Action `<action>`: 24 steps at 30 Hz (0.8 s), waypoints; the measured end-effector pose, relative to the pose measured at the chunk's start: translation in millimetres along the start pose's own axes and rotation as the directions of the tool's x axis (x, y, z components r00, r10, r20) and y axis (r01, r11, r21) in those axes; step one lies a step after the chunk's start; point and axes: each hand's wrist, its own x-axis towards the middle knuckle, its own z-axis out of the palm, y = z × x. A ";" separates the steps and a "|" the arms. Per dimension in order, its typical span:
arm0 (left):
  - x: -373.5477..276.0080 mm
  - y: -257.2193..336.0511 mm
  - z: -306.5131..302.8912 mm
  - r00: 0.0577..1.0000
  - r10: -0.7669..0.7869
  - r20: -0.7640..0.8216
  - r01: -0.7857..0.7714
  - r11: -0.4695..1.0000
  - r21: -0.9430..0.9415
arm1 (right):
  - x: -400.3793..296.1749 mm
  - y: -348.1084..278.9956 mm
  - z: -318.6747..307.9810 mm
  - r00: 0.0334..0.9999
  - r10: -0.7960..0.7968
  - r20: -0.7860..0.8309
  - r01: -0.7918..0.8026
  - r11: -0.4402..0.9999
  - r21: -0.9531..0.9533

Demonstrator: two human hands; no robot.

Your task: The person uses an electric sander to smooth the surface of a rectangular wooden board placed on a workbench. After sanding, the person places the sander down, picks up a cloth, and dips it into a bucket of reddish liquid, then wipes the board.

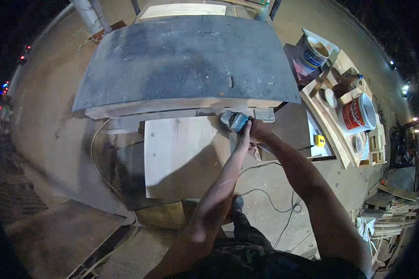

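Note:
Both of my hands are closed around a corded-looking power tool (233, 120) with a blue body; its exact kind is hard to tell. My left hand (246, 132) grips it from the left side. Beside it, my right hand (260, 131) holds the rear of the tool, partly covering it. The tool sits over the right end of a pale wooden board (178, 150), near its far edge; contact is not clear. Beyond the tool stands a bench with a worn grey-blue top (188, 62) and a light wooden front edge.
To the right, curved wooden pieces (323, 118) carry a white paint bucket (358, 113). A yellow tape measure (320, 140) lies nearer me, and another bucket (312, 55) stands farther back. Cables (265, 191) loop across the floor. Scrap wood (387, 223) is piled at lower right.

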 end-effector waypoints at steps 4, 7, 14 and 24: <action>-44.5 -24.9 -8.9 1.000 -0.016 -0.026 0.014 0.998 -0.063 | -34.1 -5.0 25.8 0.983 -0.117 0.139 0.119 0.993 -0.011; -98.2 -51.0 3.0 0.983 0.135 -0.126 -0.152 0.978 -0.140 | -89.4 -16.6 38.7 0.979 -0.058 0.194 0.052 0.998 0.033; -17.5 -15.5 -1.4 0.997 0.073 -0.011 -0.074 0.993 -0.091 | -21.9 -4.8 14.4 0.991 -0.090 0.097 0.099 0.990 -0.098; -85.0 -42.3 -13.9 0.996 0.054 -0.075 -0.067 0.980 -0.186 | -81.9 -29.7 39.8 0.977 -0.013 0.212 0.022 0.999 -0.040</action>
